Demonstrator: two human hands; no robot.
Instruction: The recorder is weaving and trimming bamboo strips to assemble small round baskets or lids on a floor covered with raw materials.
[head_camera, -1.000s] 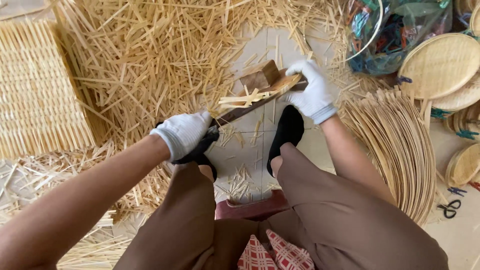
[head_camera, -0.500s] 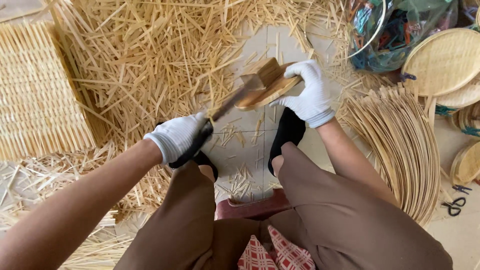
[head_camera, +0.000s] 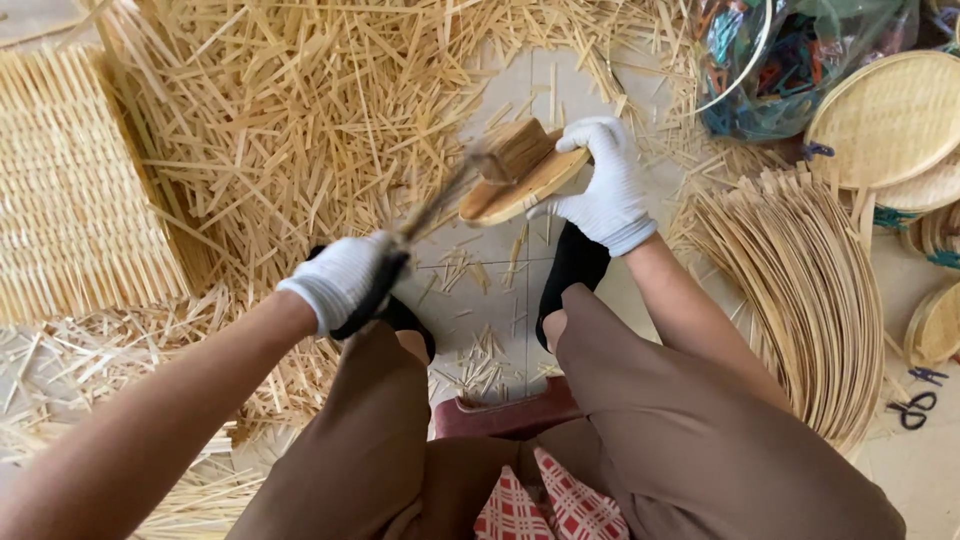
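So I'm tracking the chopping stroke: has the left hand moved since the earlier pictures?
Yes. The left hand with the blade has dropped lower and slightly leftward, away from the wooden block.

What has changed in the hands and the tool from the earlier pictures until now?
The left hand swung the blade up, away from the wooden piece; the strips lying across it are gone. The right hand tilted the piece more upright. Both grips stayed, as did the straw pile.
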